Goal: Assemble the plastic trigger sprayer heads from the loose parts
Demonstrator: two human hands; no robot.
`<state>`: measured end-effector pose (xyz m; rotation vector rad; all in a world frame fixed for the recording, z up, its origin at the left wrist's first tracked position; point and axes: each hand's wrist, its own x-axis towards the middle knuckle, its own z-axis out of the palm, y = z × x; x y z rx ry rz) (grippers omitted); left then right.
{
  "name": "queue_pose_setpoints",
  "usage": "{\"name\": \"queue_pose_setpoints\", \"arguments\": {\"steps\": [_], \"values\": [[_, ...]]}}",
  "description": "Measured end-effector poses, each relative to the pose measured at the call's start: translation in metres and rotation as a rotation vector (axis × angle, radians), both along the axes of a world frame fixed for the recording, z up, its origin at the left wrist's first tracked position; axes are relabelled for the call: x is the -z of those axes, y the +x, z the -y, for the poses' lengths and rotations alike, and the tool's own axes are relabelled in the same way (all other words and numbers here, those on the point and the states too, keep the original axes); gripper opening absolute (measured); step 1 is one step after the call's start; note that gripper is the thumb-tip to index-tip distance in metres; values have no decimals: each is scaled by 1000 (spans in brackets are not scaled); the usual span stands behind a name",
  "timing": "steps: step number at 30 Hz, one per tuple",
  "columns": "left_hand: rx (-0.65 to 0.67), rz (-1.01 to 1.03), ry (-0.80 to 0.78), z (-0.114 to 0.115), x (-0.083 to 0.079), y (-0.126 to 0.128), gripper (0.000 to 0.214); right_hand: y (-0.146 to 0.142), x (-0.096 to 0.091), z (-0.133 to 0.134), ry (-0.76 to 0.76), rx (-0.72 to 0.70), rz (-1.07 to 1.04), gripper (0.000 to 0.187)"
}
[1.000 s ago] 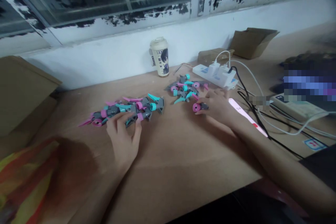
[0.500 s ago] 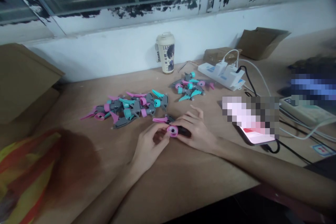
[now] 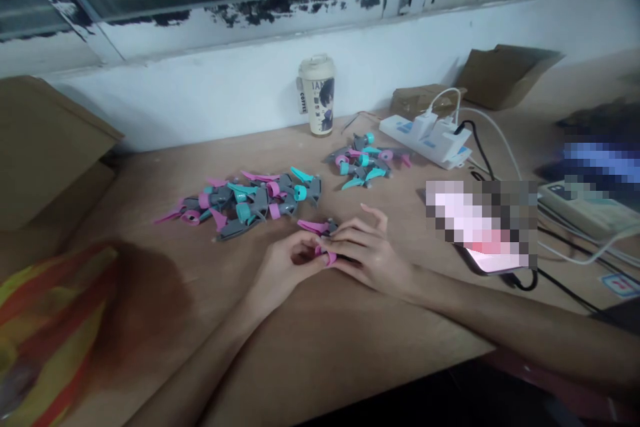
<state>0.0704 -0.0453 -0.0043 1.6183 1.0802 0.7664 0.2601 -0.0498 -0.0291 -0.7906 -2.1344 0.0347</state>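
Pink-and-grey plastic piece [image 3: 326, 256] is at the counter [image 3: 350, 347], between the left hand [image 3: 281, 267] and the right hand [image 3: 375, 259], and the grip of both is closed on it: the left thumb and forefinger are at its pink ring, while the right fingers cover much of its body. Beyond the hands, a larger group of similar pieces [image 3: 257, 203] lies to the left, and a smaller group [image 3: 367, 161] lies farther right, near the white power strip [image 3: 400, 130]. Behind them one lidded cup [image 3: 320, 97] stands upright
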Motion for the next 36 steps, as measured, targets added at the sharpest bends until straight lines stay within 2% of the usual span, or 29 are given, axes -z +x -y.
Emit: {"name": "queue_pose_setpoints", "arguments": {"steps": [6,11,15,24,28,36], "values": [[-45,-85,65,3,6,1,20,-1,4,-2,-11,-16,7,32],[-95,-122,133,6,5,5,17,-3,5,-3,-32,5,51,26],[-72,-101,129,6,7,5,19,-4,4,-3,-49,15,36,25],[-118,-149,167,5,12,5,20,-4,-1,-5,-115,-11,-17,21],[-161,-185,214,8,9,7,22,-5,-2,-6,-137,-21,-31,18],[-144,-240,224,12,-2,11,22,-4,-2,-5,-141,21,-13,21]]}}
